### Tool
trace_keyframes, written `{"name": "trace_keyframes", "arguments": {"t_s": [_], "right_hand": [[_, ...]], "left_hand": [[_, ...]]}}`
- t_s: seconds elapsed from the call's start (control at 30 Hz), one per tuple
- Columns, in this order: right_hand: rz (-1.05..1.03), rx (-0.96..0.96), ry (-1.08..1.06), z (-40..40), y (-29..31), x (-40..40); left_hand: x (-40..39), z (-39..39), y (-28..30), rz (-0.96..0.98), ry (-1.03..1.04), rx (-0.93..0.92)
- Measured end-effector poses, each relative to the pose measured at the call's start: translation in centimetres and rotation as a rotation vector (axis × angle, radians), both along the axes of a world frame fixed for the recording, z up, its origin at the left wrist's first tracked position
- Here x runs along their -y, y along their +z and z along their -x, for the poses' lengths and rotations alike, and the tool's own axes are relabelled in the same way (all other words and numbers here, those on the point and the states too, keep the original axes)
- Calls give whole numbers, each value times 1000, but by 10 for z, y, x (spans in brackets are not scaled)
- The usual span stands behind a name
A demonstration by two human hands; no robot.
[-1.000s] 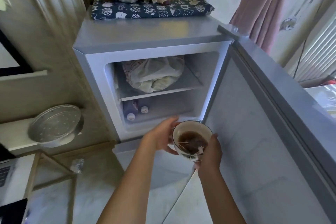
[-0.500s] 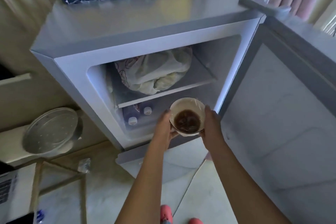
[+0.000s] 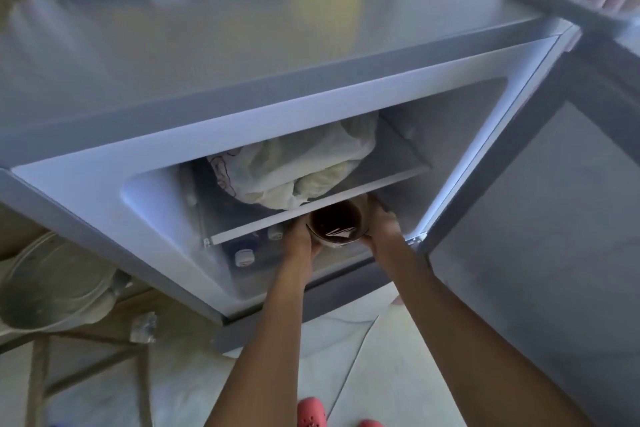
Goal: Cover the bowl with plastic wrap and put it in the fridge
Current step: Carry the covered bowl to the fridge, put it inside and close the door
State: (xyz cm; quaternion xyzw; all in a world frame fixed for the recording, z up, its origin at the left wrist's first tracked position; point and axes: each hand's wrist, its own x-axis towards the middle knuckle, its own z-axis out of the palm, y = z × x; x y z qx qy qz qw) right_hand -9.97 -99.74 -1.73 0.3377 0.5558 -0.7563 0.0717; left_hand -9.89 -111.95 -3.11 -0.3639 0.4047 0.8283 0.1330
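Hands (two) (image 3: 301,236) (image 3: 381,224) hold one bowl (image 3: 337,225).

The bowl (image 3: 335,224) is small, round and pale-walled, filled with a dark brown liquid. Plastic wrap (image 3: 341,231) lies stretched over its mouth and shows as thin white glints across the dark surface. The bowl sits roughly level, gripped on both sides between the left hand (image 3: 300,240) and the right hand (image 3: 380,226), at the mouth of the fridge (image 3: 242,55). It is in the lower compartment, just under the front edge of the white shelf (image 3: 311,210). The fridge is grey outside and white inside, with its door (image 3: 554,218) swung open to the right.
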Motion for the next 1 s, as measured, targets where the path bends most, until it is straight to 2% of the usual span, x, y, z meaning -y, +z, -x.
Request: {"name": "trace_keyframes", "arguments": {"t_s": [0.17, 0.27, 0.37, 0.47, 0.7, 0.9, 1.0], "right_hand": [[-95, -59, 104, 16, -9, 0], [-25, -85, 72, 21, -12, 4], [-39, -114, 158, 26, -13, 6], [-51, -101, 125, 28, -19, 5], [-130, -101, 115, 35, -36, 6], [-253, -97, 119, 36, -39, 6], [-219, -94, 107, 37, -39, 9]], "left_hand": [[4, 10, -12, 39, 38, -77], [5, 13, -12, 69, 34, -143], [6, 15, -16, 72, 16, -175], [6, 18, -21, 45, 11, -184], [-3, 14, -34, -4, 135, -67], [-17, 2, -40, 307, 285, 109], [-33, -8, -30, 146, 346, 135]]}}
